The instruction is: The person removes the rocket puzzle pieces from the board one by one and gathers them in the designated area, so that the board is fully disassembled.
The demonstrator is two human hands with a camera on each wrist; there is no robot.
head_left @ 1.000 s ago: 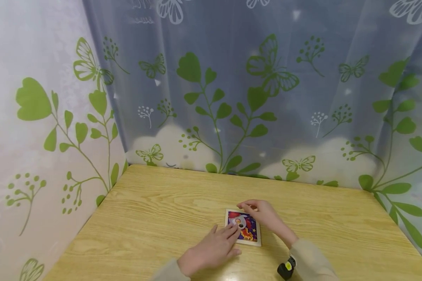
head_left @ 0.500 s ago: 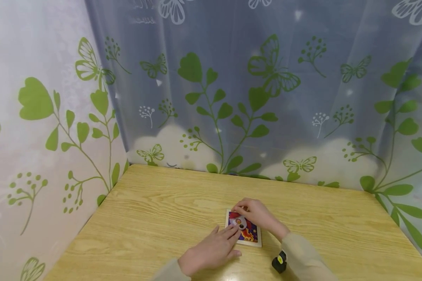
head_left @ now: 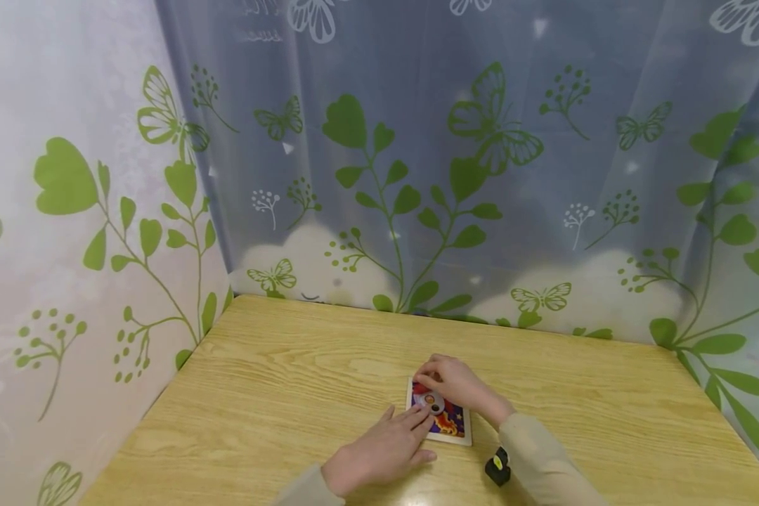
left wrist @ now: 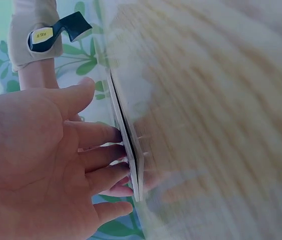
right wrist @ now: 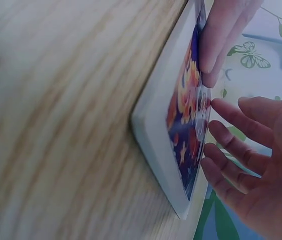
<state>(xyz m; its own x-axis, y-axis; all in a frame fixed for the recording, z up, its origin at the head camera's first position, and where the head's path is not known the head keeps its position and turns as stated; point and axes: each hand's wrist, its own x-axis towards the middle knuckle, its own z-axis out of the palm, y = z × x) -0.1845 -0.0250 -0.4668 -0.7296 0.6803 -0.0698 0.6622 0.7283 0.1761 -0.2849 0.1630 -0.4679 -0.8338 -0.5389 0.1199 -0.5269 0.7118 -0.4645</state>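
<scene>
A square picture board (head_left: pixel 450 430) with a pale frame lies flat on the table, showing a rocket with flames and stars on dark purple. It looks like a puzzle, though its seams are too small to tell. My left hand (head_left: pixel 386 444) rests its straight fingertips on the picture's lower left. Over the far edge, my right hand (head_left: pixel 457 383) touches the board with slightly bent fingers, hiding its upper right part. In the right wrist view the right hand's fingertips (right wrist: pixel 208 162) meet the board's surface. The left wrist view shows the board (left wrist: pixel 125 140) edge-on under the left fingers.
The wood-grain table (head_left: pixel 303 365) extends around the board. Behind it hangs a blue-grey curtain (head_left: pixel 405 105) with green leaves and butterflies; a similar pale sheet (head_left: pixel 101 281) covers the left side. A black wrist device (head_left: pixel 497 466) with a yellow label sits by the right sleeve.
The right hand has shifted left, from the board's far right corner onto its upper part, bringing its fingertips down. The left hand and the board have stayed in place.
</scene>
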